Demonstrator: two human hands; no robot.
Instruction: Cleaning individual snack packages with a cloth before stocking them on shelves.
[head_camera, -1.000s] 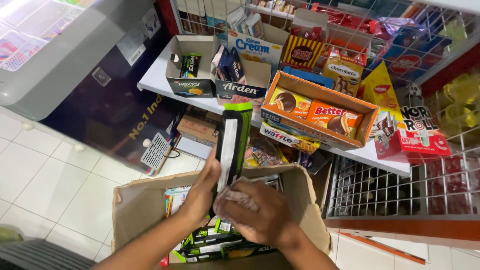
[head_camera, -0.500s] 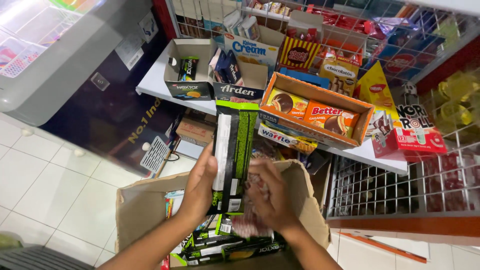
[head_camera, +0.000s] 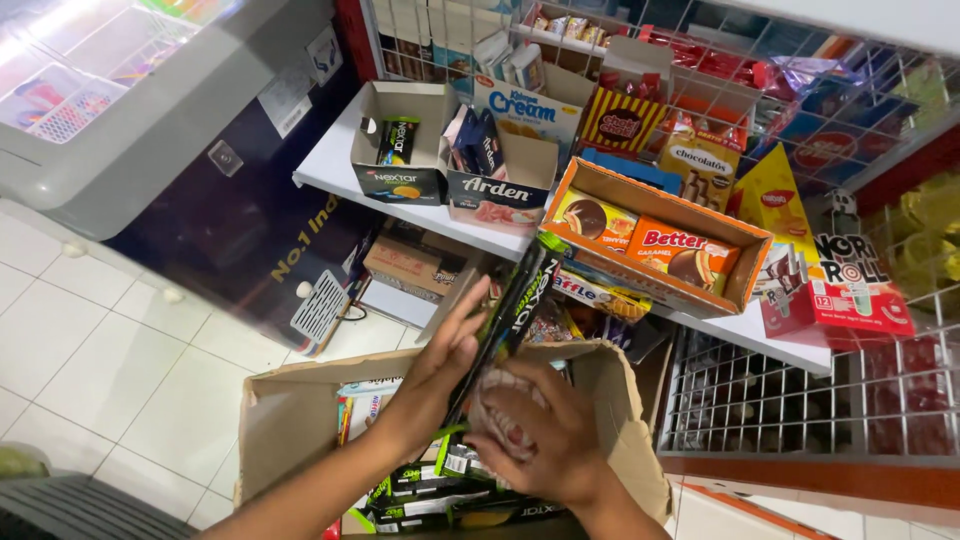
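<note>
My left hand (head_camera: 440, 365) grips a long black and green snack pack (head_camera: 510, 310), held upright and turned edge-on over an open cardboard box (head_camera: 290, 425). My right hand (head_camera: 540, 440) presses a crumpled pinkish cloth (head_camera: 497, 410) against the pack's lower end. Inside the box lie several more black and green packs (head_camera: 440, 490). On the white shelf (head_camera: 330, 160) ahead, a small open display carton (head_camera: 400, 140) holds one pack of the same kind standing upright.
The white shelf carries several snack cartons, including an orange tray of biscuit packs (head_camera: 655, 235) and a red box (head_camera: 835, 290). A chest freezer (head_camera: 130, 110) stands at the left. Wire racks (head_camera: 790, 390) fill the right. More boxes (head_camera: 410, 265) sit under the shelf.
The pack has turned from showing its broad back face to edge-on and tilted right. My right hand with the cloth moved back onto its lower end. The camera shifted slightly.
</note>
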